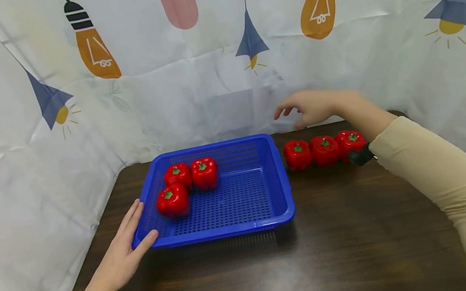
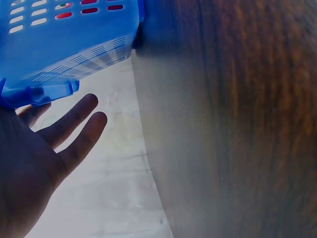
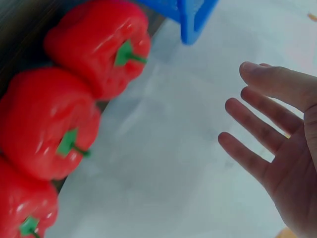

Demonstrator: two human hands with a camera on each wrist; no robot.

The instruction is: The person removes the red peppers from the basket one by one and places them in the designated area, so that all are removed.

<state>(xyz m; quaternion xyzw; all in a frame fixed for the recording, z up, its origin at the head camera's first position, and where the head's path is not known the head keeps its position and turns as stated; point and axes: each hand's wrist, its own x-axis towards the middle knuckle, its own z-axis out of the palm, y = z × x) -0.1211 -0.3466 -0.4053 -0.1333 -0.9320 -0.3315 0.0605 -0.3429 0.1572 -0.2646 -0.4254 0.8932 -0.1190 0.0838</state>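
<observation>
A blue plastic basket (image 1: 246, 227) stands on the table with three red bell peppers grouped in its left part, one of them a front pepper (image 1: 173, 200). My left hand (image 1: 123, 254) rests at the basket's front left corner, thumb on the rim and fingers along the outer side. Fingers and palm of that hand (image 2: 54, 153) show straight in the left wrist view. My right hand (image 1: 311, 106) hovers with loosely bent fingers and holds nothing. Below it, right of the basket, three more bell peppers (image 1: 325, 150) sit in a row. The right wrist view shows their green stems.
The dark wooden table (image 1: 254, 279) extends in front of the basket and to its right. A white cloth (image 1: 208, 103) printed with lamps and bulbs hangs close behind and at both sides. A black wrist strap (image 1: 360, 155) on the right arm overlaps the rightmost pepper in the head view.
</observation>
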